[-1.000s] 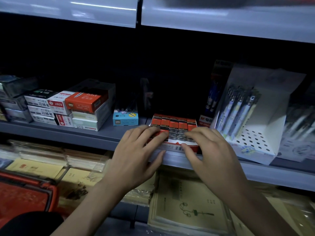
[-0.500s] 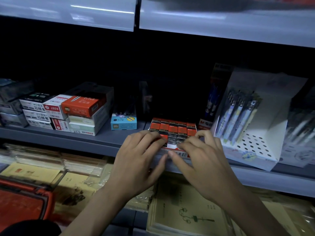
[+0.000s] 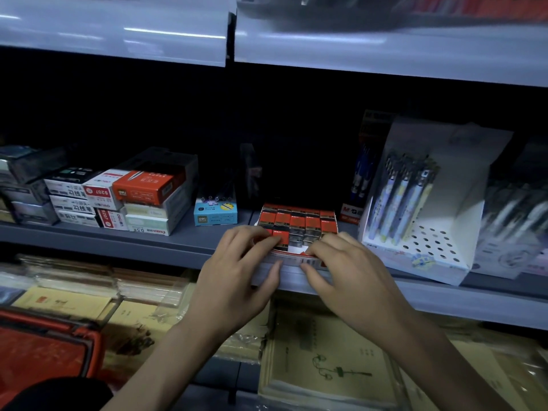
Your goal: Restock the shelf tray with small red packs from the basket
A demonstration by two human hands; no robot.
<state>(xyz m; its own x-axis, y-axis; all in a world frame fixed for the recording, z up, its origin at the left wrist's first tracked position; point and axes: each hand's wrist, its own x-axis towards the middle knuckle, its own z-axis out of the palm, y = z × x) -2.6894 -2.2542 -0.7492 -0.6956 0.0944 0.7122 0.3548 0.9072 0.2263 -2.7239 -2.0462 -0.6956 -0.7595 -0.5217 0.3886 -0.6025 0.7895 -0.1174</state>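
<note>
Grip: left hand (image 3: 234, 280) and right hand (image 3: 353, 277) pinch the shelf tray (image 3: 292, 261) front, left seating a small red pack (image 3: 281, 232); next, likely another from the basket (image 3: 44, 348).

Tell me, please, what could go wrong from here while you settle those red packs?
The tray sits at the front edge of the shelf; the left hand and right hand gripping its front could pull it off. The front row shows a gap, so red packs might topple. The right hand is close to the white pen box and might knock it.
</note>
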